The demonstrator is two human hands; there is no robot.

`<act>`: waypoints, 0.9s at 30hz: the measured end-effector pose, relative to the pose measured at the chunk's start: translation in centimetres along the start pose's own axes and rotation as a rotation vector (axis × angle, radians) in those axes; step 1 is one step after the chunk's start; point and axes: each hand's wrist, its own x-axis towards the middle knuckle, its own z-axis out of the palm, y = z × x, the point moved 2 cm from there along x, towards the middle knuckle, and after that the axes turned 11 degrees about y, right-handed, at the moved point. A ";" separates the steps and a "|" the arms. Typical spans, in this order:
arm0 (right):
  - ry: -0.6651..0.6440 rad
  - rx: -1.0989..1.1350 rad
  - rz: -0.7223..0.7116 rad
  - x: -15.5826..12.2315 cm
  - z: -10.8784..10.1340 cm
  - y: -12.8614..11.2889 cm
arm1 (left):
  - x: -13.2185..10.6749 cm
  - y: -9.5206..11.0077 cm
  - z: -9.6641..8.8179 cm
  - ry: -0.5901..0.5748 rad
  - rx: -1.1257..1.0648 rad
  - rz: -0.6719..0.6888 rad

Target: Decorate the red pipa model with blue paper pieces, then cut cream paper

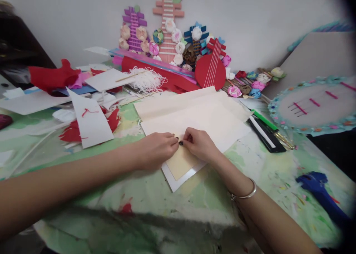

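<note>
My left hand (157,149) and my right hand (200,144) meet at the middle of the table, low over a small cream sheet (182,165). Thumb and fingers of each hand are pinched together, and the fingertips almost touch. Whatever lies between them is too small or too hidden to make out. Under the cream sheet is a white board (185,179), its near corner pointing towards me. Just beyond the hands spreads a larger piece of creased cream paper (189,107).
Right of the paper lie a green-handled tool (264,120), a black case (267,137) and a blue glue gun (319,191). White cards (90,122), red scraps (71,132) and tangled white string (146,79) cover the left. Paper-flower instruments, one a red lute (210,74), line the wall.
</note>
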 end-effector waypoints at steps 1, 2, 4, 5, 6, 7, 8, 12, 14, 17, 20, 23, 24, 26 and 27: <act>-0.008 0.023 -0.003 0.0 0.0 0.2 | -0.2 0.1 0.0 -0.001 0.012 0.007; -0.007 0.056 -0.008 0.1 -0.1 0.4 | -0.3 0.2 0.0 -0.004 0.028 0.017; 0.034 0.131 -0.017 0.2 -0.3 1.0 | -0.5 0.3 0.0 -0.007 0.066 0.035; 0.076 0.159 -0.021 0.2 -0.6 1.3 | -0.5 0.4 0.0 -0.013 0.087 0.045; 0.122 0.177 -0.027 0.2 -0.9 1.5 | -0.6 0.5 0.0 -0.020 0.106 0.056; 0.162 0.189 -0.039 0.2 -1.2 1.7 | -0.5 0.5 0.0 -0.028 0.121 0.064; 0.183 0.197 -0.064 0.1 -1.5 1.8 | -0.5 0.6 0.0 -0.034 0.131 0.068; 0.056 0.187 -0.279 -0.2 -2.2 1.6 | -0.6 0.7 0.0 -0.033 0.133 0.048; -0.040 0.141 -0.367 -0.3 -2.0 1.4 | -0.8 0.7 0.1 -0.035 0.119 0.036; -0.095 0.075 -0.399 -0.4 -1.6 1.4 | -1.0 0.8 0.1 -0.043 0.091 0.024; -0.108 0.053 -0.406 -0.6 -1.6 1.4 | -1.0 0.9 0.0 -0.057 0.077 0.021; 0.010 0.046 -0.303 -0.3 -3.2 2.7 | -0.8 0.9 -0.1 -0.083 0.066 0.006; 0.114 0.032 -0.229 0.0 -4.2 3.8 | -0.7 0.9 -0.2 -0.087 0.062 0.000; 0.399 -0.053 -0.038 0.7 -7.0 6.8 | -0.6 0.9 -0.3 -0.089 0.052 -0.007; 0.528 -0.110 0.063 1.1 -8.6 8.6 | -0.6 0.9 -0.4 -0.087 0.049 -0.006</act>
